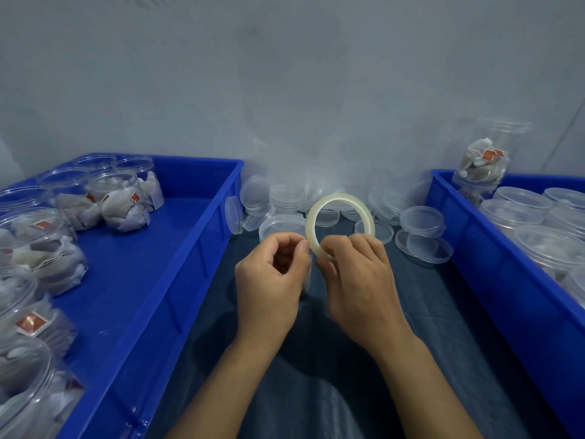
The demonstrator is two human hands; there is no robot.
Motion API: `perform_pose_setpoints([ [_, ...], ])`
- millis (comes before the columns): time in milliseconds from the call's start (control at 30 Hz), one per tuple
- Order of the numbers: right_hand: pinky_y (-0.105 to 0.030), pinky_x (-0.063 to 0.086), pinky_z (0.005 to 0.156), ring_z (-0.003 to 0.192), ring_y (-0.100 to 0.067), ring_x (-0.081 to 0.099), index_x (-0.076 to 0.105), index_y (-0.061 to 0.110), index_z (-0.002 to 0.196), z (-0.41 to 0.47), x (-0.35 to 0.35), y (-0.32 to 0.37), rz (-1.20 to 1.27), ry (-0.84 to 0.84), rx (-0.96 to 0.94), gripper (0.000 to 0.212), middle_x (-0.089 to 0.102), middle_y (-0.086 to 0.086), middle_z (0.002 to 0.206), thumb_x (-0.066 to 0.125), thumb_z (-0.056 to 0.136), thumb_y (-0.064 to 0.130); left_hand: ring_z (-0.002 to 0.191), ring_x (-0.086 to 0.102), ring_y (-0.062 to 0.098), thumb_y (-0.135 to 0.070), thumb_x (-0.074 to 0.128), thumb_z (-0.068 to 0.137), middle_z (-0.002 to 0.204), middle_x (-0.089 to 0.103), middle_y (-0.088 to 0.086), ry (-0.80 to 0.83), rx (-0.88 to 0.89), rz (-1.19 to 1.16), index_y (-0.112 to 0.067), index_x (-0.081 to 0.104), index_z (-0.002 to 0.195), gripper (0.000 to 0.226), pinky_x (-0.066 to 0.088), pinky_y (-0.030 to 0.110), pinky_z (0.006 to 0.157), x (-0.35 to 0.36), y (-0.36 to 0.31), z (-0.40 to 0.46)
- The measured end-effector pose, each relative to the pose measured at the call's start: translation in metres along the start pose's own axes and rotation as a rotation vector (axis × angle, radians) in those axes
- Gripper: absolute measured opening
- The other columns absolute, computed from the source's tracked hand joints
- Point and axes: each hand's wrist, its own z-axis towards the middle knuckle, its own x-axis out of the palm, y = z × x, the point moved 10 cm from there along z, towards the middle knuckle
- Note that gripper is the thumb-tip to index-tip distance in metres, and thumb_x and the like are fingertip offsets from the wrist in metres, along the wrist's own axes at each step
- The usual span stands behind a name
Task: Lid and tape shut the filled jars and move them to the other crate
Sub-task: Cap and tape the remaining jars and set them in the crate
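while i count from the tape roll (pixel 340 221) outward, i see two hands, two blue crates and one roll. my right hand (pixel 357 280) pinches the lower rim of the roll and holds it upright above the dark cloth (pixel 316 391); my left hand (pixel 272 274) sits just left of the roll with thumb and forefinger closed tight at its edge, and whether they hold a tape end i cannot tell, since the tape is clear.

left of the roll stands the left crate (pixel 177 248). i count about ten open jars (pixel 122 201) in it, each stuffed with white tea bags carrying red tags; those at the near left edge are cut off, so the count is rough. none of them wears a lid.

right of the roll stands the right crate (pixel 506 280). about six lidded jars (pixel 512 210) show in it before the frame edge cuts them, and one more jar (pixel 487 156) stands higher on top at the far corner, tea bags visible inside.

behind the roll, between the two crates and against the grey wall (pixel 285 74), lies a heap of loose clear lids (pixel 422 220). i make out at least a dozen, some stacked, some on edge, a few lying flat; the roll and both hands cover the middle of the heap, so an exact count is not possible.
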Motion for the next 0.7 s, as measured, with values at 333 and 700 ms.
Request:
perform_pose_setpoints([
  [333,-0.024,0.036,0.093,0.078,-0.022,0.049,0.063,0.011,0.097,0.0,-0.002,0.007,0.013,0.008,-0.028,0.008,0.055,0.002,0.081,0.067,0.092,0.007,0.071,0.068,0.013,-0.015,0.071,0.098,0.078,0.07,-0.011,0.012,0.022,0.022,-0.029,0.068,0.088,0.017,0.054,0.019,0.064,0.001,0.001,0.001],
  [700,-0.031,0.039,0.085,0.076,-0.02,0.049,0.06,0.011,0.097,0.001,-0.008,-0.009,0.077,-0.038,0.141,0.001,0.056,0.004,0.081,0.061,0.098,0.012,0.069,0.062,0.008,-0.018,0.066,0.096,0.079,0.066,-0.013,-0.046,0.052,0.022,-0.029,0.061,0.087,0.015,0.048,0.015,0.062,-0.003,-0.004,-0.001],
])
